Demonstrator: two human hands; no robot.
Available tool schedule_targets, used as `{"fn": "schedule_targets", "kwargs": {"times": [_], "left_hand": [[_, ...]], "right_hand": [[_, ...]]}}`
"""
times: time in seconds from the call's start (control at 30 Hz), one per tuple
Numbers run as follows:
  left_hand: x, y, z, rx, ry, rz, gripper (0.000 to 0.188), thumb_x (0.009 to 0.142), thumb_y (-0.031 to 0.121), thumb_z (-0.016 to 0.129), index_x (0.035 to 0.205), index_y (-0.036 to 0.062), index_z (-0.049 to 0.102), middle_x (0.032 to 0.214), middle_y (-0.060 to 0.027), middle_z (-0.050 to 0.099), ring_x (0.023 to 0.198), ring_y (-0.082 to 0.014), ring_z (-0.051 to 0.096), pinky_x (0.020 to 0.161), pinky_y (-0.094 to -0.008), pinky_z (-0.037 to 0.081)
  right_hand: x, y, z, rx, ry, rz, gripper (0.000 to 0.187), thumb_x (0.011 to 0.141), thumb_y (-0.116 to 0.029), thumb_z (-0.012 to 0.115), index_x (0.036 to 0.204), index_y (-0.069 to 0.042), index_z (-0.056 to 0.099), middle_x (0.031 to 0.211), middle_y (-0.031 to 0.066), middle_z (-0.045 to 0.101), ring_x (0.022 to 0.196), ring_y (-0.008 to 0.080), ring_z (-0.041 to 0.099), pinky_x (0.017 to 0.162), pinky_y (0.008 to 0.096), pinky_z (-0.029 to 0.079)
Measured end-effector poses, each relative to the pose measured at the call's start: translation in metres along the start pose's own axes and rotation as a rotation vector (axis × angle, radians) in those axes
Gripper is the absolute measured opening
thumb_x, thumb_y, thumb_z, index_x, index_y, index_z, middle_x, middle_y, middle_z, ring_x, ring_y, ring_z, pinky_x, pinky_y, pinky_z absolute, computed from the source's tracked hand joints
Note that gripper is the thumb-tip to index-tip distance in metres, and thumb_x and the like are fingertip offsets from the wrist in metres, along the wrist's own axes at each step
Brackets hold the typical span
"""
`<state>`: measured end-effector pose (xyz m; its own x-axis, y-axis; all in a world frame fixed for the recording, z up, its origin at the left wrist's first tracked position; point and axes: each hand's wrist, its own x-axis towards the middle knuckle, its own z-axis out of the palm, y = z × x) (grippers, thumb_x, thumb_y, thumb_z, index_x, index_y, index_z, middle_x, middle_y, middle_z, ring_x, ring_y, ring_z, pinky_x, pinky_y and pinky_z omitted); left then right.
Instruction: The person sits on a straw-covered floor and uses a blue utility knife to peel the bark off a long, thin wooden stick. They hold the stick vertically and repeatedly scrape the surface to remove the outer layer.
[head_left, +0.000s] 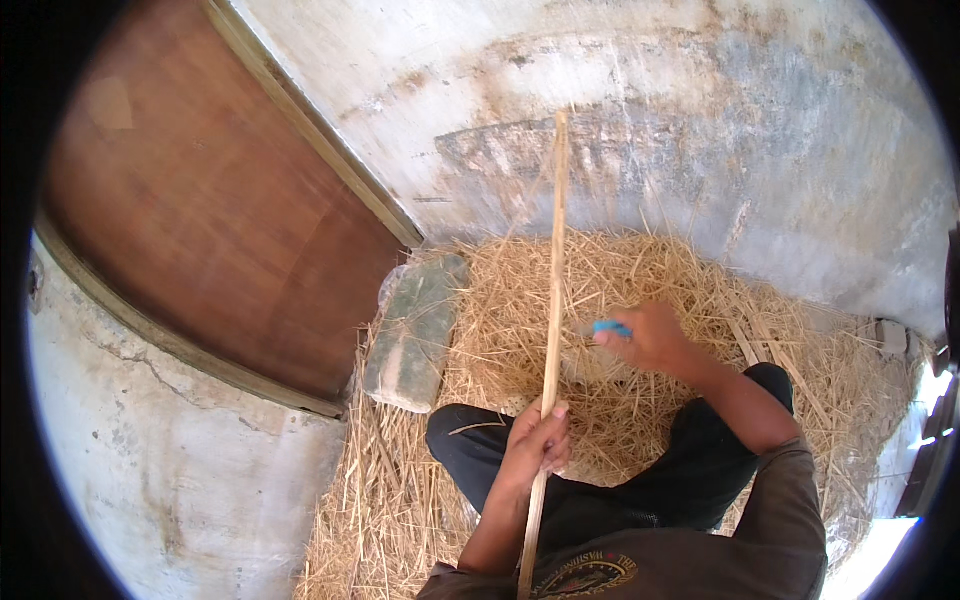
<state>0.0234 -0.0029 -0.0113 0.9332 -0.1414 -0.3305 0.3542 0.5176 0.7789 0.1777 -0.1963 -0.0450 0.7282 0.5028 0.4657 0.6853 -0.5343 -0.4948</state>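
My left hand [538,440] is closed around a long, pale wooden stick [557,260], perhaps split bamboo. The stick stands nearly upright in view, its lower end against my dark shirt and its far end in front of the wall. To the right of it, my right hand [650,337] is closed on a small blue-handled tool [612,328]. The tool's blue end points left toward the stick, with a gap between them. Its working end is too faint to make out, and my fingers hide the rest of the handle.
Loose straw-like shavings [500,290] cover the ground around my crossed legs. A greenish stone-like block [420,330] lies at the left, near a brown door panel [230,200] with a wooden frame. A stained whitish wall [680,130] rises behind. Another small block [890,337] sits far right.
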Motion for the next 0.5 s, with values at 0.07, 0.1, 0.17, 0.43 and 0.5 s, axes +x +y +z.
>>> {"fn": "schedule_targets", "kwargs": {"times": [0.07,0.1,0.17,0.43,0.5], "left_hand": [[0.004,-0.001,0.002,0.017,-0.028,0.012,0.014,0.097,0.02,0.051,0.091,0.0098,0.043,0.057,0.0044,0.033,0.037,-0.0044,0.028,0.035,-0.0213,0.025],[0.006,-0.003,-0.001,0.022,-0.056,0.008,0.014,0.097,0.02,0.052,0.092,0.0101,0.043,0.057,0.0046,0.033,0.037,-0.0044,0.028,0.035,-0.0211,0.025],[0.005,-0.009,-0.001,0.035,-0.088,0.013,0.014,0.096,0.016,0.054,0.093,0.0112,0.042,0.057,0.0047,0.034,0.038,-0.0041,0.028,0.036,-0.0209,0.025],[0.011,-0.014,0.009,0.126,-0.037,-0.005,0.023,0.092,0.012,0.061,0.093,0.0136,0.037,0.06,0.0046,0.039,0.042,-0.0021,0.03,0.037,-0.0192,0.024],[0.012,-0.017,0.01,0.165,-0.046,-0.025,0.025,0.091,0.014,0.062,0.092,0.0136,0.037,0.06,0.005,0.039,0.042,-0.0022,0.03,0.036,-0.0197,0.024]], "right_hand": [[-0.009,-0.019,0.0,-0.049,-0.051,-0.069,0.055,0.083,-0.061,0.056,0.06,-0.011,0.055,0.047,0.0104,0.05,0.042,0.029,0.051,0.043,0.0403,0.04],[-0.012,-0.028,0.001,-0.052,-0.069,-0.093,0.056,0.081,-0.062,0.057,0.059,-0.011,0.054,0.047,0.0096,0.05,0.041,0.0279,0.051,0.042,0.0398,0.039],[-0.013,-0.029,0.005,-0.068,-0.065,-0.11,0.057,0.078,-0.065,0.059,0.057,-0.012,0.054,0.046,0.008,0.049,0.039,0.0259,0.051,0.04,0.0389,0.039],[0.016,0.011,0.024,-0.279,0.114,-0.082,0.066,0.072,-0.074,0.057,0.056,-0.011,0.055,0.041,0.0048,0.045,0.034,0.023,0.048,0.035,0.0361,0.036],[0.03,0.033,0.018,-0.355,0.036,-0.002,0.062,0.076,-0.069,0.058,0.058,-0.01,0.059,0.046,0.0068,0.051,0.04,0.0233,0.053,0.038,0.0374,0.04]]}}
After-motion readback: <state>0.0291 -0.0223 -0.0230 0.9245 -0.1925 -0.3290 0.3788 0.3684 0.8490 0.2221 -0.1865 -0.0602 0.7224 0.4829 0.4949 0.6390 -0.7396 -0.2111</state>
